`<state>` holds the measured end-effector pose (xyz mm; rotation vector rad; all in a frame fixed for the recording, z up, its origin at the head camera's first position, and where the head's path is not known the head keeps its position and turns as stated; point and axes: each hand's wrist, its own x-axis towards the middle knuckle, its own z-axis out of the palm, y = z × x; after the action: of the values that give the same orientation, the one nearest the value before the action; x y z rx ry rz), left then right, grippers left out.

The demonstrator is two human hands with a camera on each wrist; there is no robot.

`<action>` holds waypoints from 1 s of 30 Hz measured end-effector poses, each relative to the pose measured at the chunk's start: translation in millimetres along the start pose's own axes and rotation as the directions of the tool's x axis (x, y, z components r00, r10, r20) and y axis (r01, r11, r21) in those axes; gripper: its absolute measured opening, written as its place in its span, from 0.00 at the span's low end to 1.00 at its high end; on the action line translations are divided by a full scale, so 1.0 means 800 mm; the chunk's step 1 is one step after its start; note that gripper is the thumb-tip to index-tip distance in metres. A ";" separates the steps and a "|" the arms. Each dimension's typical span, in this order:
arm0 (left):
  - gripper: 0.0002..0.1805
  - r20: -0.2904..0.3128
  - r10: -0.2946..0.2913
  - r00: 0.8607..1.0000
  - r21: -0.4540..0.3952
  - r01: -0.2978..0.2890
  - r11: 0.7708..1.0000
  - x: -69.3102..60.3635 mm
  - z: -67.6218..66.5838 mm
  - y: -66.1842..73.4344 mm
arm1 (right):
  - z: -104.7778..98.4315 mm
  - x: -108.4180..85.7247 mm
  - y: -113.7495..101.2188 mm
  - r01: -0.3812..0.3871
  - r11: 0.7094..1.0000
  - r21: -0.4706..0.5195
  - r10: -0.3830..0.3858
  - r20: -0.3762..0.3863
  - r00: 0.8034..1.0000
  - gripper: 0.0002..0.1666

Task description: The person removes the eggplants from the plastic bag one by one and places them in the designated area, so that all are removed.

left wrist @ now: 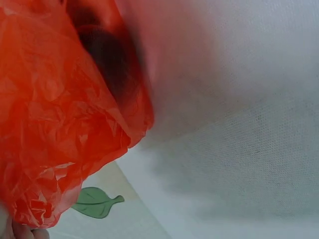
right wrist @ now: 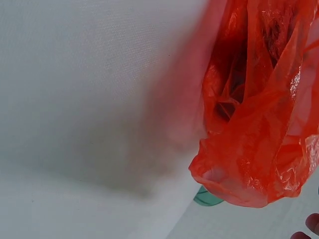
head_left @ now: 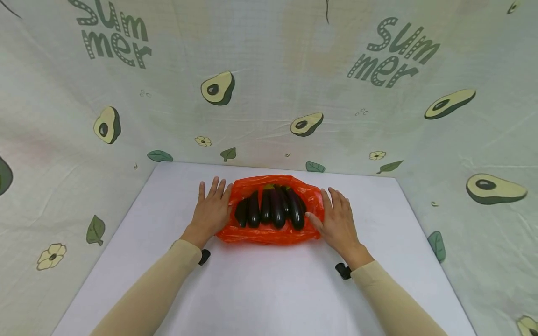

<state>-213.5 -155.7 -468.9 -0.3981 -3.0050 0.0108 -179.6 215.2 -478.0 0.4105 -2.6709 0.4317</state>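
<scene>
Six or more dark eggplants (head_left: 277, 210) are held side by side in a red plastic bag (head_left: 269, 237), which is set near the far edge of a white table (head_left: 252, 289), with a printed cloth (head_left: 260, 56) hung at twelve o'clock. At nine o'clock the bag's edge is touched by the left hand (head_left: 212, 212), whose fingers are stretched out and clenched on nothing (its thumb cannot be made out). At three o'clock the opposite edge is flanked by the right hand (head_left: 338, 224), likewise ungrasping, its thumb laid over the red film. The opening-out of the bag can be judged largely done: its mouth is spread wide, and the eggplants are laid bare, their rounded ends pointed towards six o'clock. None is seen laid out on the table, neither hand is placed on an eggplant, and the mouth is not tied; any lifting or closing seems left undone.
</scene>
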 end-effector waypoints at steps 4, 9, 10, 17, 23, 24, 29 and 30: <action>0.38 -0.003 0.018 1.000 0.018 -0.018 1.000 0.000 0.001 -0.002 | 0.000 -0.001 -0.001 0.007 1.000 -0.002 -0.007 -0.008 1.000 0.52; 0.38 0.004 0.025 1.000 0.003 -0.025 1.000 -0.002 0.000 0.001 | 0.000 0.000 -0.003 0.023 1.000 -0.003 -0.023 -0.030 0.999 0.51; 0.38 0.006 0.026 1.000 0.000 -0.026 1.000 -0.003 -0.001 0.001 | 0.001 0.000 -0.004 0.030 1.000 -0.003 -0.030 -0.040 0.999 0.50; 0.39 0.034 0.030 0.999 -0.031 -0.029 0.999 -0.003 -0.003 0.004 | 0.002 0.003 -0.008 0.064 0.998 -0.003 -0.064 -0.090 0.994 0.47; 0.40 0.078 0.033 0.996 -0.062 -0.028 0.998 -0.003 -0.004 0.004 | 0.001 0.004 -0.013 0.055 0.999 -0.002 -0.055 -0.084 0.995 0.47; 0.40 0.079 0.034 0.996 -0.064 -0.029 0.998 -0.003 -0.004 0.004 | 0.000 0.003 -0.014 0.052 0.999 -0.001 -0.052 -0.080 0.995 0.47; 0.39 0.072 0.039 0.997 -0.053 -0.035 0.998 -0.003 -0.003 0.005 | 0.000 0.003 -0.016 0.055 0.998 0.006 -0.054 -0.081 0.995 0.47; 0.39 0.071 0.039 0.997 -0.053 -0.035 0.998 -0.003 -0.003 0.005 | 0.001 0.003 -0.017 0.059 0.998 0.008 -0.058 -0.085 0.995 0.47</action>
<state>-210.0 -152.6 -467.0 -0.4684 -3.0735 -0.0502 -177.7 202.2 -474.2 0.4612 -2.5689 0.4353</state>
